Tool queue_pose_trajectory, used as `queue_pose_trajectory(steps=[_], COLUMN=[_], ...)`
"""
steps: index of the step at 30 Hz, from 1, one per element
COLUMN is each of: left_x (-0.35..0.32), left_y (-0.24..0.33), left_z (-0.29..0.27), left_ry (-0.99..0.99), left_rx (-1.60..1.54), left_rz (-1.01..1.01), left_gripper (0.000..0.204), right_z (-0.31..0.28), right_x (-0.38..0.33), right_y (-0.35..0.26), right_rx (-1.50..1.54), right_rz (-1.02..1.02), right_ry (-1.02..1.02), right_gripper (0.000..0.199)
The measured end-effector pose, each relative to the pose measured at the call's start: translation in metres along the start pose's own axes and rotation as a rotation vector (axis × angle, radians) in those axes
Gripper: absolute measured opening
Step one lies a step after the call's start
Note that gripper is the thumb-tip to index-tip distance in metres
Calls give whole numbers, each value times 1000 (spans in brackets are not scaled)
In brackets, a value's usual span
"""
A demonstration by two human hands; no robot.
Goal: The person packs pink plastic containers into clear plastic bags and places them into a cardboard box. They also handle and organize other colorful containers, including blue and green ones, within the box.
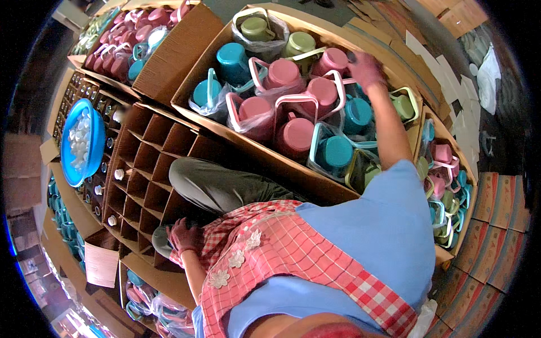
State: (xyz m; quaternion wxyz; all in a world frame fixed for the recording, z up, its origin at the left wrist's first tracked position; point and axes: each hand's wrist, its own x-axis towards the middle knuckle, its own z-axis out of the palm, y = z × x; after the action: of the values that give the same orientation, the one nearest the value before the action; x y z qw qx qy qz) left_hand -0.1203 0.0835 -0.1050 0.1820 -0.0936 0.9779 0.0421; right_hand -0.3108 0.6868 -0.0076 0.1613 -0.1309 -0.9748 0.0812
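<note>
A large cardboard box (pixel 179 100) holds pink, blue and green lidded jugs with loop handles, several wrapped in clear plastic. My right hand (pixel 367 72), in a dark pink glove, reaches to the box's far side, its fingers closed against the side of a pink jug (pixel 332 61); part of the grip is hidden. Close by stand a green jug (pixel 301 44) and a blue jug (pixel 358 114). My left hand (pixel 185 236), also gloved, rests by my knee with its fingers apart, holding nothing. Beside it lies a divided cardboard box (pixel 147 163) with a few white-capped bottles in its cells.
A blue basin (pixel 97 135) of white caps sits on a box of bottles to the left. More boxes of jugs stand at the far left (pixel 155 59), right (pixel 451 186) and lower left (pixel 147 274). Stacked cartons (pixel 487 236) and loose cardboard (pixel 394 48) lie around the right side.
</note>
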Motion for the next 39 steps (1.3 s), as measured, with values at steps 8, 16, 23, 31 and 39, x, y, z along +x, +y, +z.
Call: queue_pose_trajectory(steps=[8,16,23,31,39], left_x=[5,6,6,-5,-6], left_y=[-15,-30,-17,6,-13], left_z=[12,25,17,-1,9], left_ry=[18,31,6,49,78], left_rx=[-18,-6,-40,-16,-16], left_rz=[79,94,88,101,127], left_gripper=[47,45,43,44,42], right_z=[33,-69,-77,-26,-2], right_x=[-125,-62,-88,-86,-86], right_y=[115,53,59,81,79], right_rx=[-616,-513,-392,-583,-580], right_rz=[48,57,50,183,35], right_ry=[-561,-481,-460,-472,-548], right_gripper=[28,32,41,68,31])
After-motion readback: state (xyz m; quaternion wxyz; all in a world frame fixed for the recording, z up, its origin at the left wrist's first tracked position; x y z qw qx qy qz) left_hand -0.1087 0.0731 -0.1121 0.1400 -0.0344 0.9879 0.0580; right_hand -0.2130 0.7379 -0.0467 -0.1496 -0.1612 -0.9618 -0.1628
